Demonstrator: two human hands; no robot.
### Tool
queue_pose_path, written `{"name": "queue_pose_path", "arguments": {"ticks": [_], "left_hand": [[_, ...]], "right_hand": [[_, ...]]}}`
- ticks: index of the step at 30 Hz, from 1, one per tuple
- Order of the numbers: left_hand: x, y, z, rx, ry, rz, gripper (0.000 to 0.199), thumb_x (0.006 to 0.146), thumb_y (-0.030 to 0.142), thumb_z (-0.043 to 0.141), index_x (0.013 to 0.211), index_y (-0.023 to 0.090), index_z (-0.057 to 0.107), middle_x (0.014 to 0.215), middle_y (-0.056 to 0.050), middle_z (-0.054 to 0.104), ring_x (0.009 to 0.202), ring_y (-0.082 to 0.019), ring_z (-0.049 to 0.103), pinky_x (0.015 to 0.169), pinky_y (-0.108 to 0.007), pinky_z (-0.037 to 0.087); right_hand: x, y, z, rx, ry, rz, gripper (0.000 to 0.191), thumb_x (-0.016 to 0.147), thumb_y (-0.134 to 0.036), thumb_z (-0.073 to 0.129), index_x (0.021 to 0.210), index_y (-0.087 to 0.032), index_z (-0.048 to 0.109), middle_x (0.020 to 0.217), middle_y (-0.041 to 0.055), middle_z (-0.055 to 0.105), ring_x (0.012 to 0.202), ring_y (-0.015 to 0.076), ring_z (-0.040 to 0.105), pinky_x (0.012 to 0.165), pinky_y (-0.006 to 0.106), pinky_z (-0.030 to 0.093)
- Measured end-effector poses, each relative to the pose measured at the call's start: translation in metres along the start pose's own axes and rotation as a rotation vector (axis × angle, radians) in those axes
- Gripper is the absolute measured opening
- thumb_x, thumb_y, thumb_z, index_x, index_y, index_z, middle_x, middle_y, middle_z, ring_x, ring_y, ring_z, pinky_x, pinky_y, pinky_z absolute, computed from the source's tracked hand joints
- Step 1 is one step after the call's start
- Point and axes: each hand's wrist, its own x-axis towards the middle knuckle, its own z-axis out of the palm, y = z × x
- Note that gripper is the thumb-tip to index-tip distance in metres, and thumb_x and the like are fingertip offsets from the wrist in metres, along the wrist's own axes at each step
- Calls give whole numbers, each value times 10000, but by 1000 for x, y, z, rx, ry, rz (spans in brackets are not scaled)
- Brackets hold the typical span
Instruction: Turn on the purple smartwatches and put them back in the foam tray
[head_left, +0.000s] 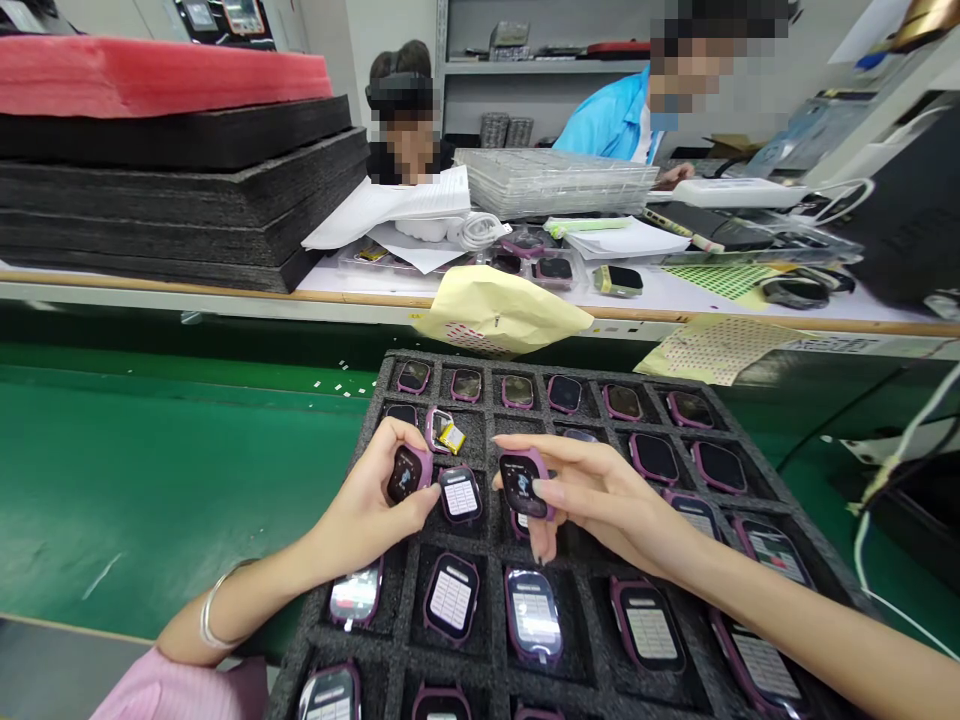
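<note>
Green bench (pixel 150 480), foam tray (pixel 480 362), smartwatches (pixel 452 598) in compartments

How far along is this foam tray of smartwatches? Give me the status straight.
Looks done: the near rows of smartwatches show white grid-printed screens. In hand: the left hand holds one pink-framed watch, the right hand another. Still to do: the far rows of dark-screened watches, and a frame beside a yellow battery.

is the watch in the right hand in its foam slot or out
Out: the right hand holds the pink-framed smartwatch up above the black foam tray.
</note>
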Motion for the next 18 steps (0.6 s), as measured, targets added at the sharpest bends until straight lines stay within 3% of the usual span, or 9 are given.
{"name": "queue_pose_path", "arguments": {"ticks": [5, 10, 18], "left_hand": [[7, -1, 1, -176, -176, -164, 273, 846, 207, 566, 1095, 207, 455, 880, -11, 527, 602, -99, 524, 553, -235, 461], [8, -4, 1, -325, -185, -140, 340, 852, 128, 455, 1176, 223, 496, 1135, -75, 526, 972, -206, 561, 758, -327, 546], [5, 3, 3, -270, -217, -142, 319, 856, 93, 437, 1135, 223, 520, 1169, -81, 520, 1076, -234, 512, 789, -352, 557]], "right_hand": [[6, 5, -2, 65, -64, 55, 445, 844, -309, 686, 1233, -156, 533, 920, 96, 668, 663, 231, 705, 566, 328, 575], [5, 14, -4, -37, -12, 14, 394, 865, -268, 644, 1219, -168, 505, 949, 96, 667, 599, 187, 686, 524, 282, 553], [4, 14, -1, -72, 8, -22, 402, 871, -242, 621, 1251, -168, 513, 988, 89, 644, 669, 211, 714, 559, 299, 596]]}}
